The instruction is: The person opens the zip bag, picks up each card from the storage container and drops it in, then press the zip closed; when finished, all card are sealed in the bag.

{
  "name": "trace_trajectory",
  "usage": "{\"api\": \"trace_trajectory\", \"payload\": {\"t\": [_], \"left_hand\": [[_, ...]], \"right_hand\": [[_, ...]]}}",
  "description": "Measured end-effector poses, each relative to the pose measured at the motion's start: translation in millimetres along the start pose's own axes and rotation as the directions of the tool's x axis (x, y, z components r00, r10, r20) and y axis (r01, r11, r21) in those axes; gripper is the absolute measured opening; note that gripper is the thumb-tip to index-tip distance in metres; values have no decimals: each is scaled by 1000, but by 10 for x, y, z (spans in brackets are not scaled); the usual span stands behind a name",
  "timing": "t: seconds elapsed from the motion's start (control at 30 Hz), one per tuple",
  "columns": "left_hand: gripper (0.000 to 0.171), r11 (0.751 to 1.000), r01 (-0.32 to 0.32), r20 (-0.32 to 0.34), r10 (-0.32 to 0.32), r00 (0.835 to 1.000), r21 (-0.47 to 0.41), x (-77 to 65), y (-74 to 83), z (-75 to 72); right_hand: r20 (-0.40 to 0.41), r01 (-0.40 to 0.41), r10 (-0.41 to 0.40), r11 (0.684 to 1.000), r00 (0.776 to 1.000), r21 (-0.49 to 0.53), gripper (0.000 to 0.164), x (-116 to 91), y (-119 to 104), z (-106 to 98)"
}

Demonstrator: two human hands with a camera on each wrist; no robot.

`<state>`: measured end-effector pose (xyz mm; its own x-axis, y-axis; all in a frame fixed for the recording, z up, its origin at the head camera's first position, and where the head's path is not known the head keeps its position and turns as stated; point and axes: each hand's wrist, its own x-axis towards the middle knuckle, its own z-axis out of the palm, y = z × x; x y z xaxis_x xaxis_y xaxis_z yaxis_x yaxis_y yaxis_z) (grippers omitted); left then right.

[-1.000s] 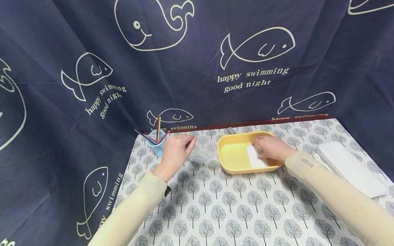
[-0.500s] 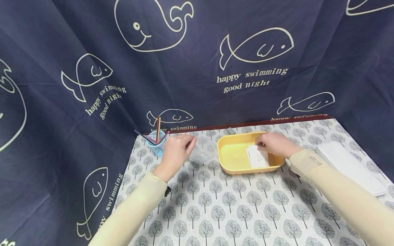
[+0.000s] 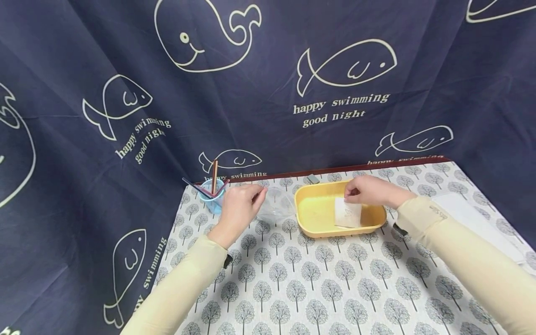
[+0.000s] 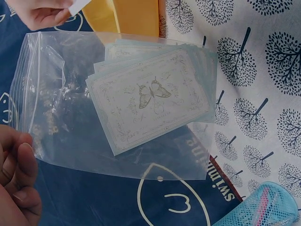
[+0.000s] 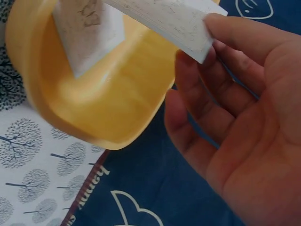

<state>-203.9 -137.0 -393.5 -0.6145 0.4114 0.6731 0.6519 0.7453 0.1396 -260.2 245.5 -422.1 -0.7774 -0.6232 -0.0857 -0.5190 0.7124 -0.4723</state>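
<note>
Between thumb and fingers my left hand (image 3: 242, 207) pinches the edge of a clear zip bag (image 4: 70, 136), which hangs beside the tray. Several pale blue-edged cards with a butterfly print (image 4: 150, 99) lie fanned inside the bag. Over the yellow tray (image 3: 316, 216), my right hand (image 3: 374, 190) pinches a white printed card (image 5: 164, 26) by one corner; its other fingers curl loosely below. Another printed card (image 5: 91, 35) is in the tray, under the held one. How many cards are in the tray cannot be told.
A blue mesh cup (image 3: 214, 203) with pencils or pens stands left of my left hand. Behind the tray lies a small grey block (image 3: 313, 178). A flat white object (image 3: 481, 228) lies at the right, partly behind my right sleeve. A dark printed curtain (image 3: 268, 107) hangs behind the table.
My right hand has drawn back from down in the tray and now lifts a card, which tilts above the tray. My left hand and the bag stay in place.
</note>
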Motion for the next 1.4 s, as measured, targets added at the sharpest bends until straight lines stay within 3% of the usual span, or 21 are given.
{"api": "trace_trajectory", "payload": {"t": [0.17, 0.27, 0.57, 0.7, 0.93, 1.07, 1.2, 1.4], "left_hand": [[20, 1000, 0, 3, 0, 1000, 1, -1, 5, 0], [18, 1000, -2, 3, 2, 1000, 1, 4, 10, -1], [17, 1000, 1, 8, -1, 1000, 1, 12, 14, 5], [18, 1000, 2, 11, -2, 1000, -4, 18, 12, 12], [16, 1000, 7, 17, -7, 1000, 3, 18, 7, 25], [19, 1000, 1, 11, -1, 1000, 7, 18, 7, 29], [22, 1000, -7, 3, 6, 1000, 11, 28, 11, 33], [19, 1000, -5, 0, 5, 1000, 16, 36, 23, 32]], "right_hand": [[-101, 27, -30, 999, 994, -32, 12, 11, -140, -67], [-193, 48, -60, 997, 979, -67, 6, 8, -247, -115], [-443, 98, -143, 988, 885, -123, 6, 20, -558, -211], [-532, 124, -181, 982, 827, -141, 4, 26, -714, -260], [-647, 293, -317, 945, 694, -148, 12, 54, -966, -337], [-678, 379, -354, 918, 644, -119, 17, 85, -1095, -351], [-688, 451, -378, 889, 620, -82, 20, 120, -1199, -328], [-673, 480, -402, 874, 621, -78, 16, 194, -1309, -232]]}}
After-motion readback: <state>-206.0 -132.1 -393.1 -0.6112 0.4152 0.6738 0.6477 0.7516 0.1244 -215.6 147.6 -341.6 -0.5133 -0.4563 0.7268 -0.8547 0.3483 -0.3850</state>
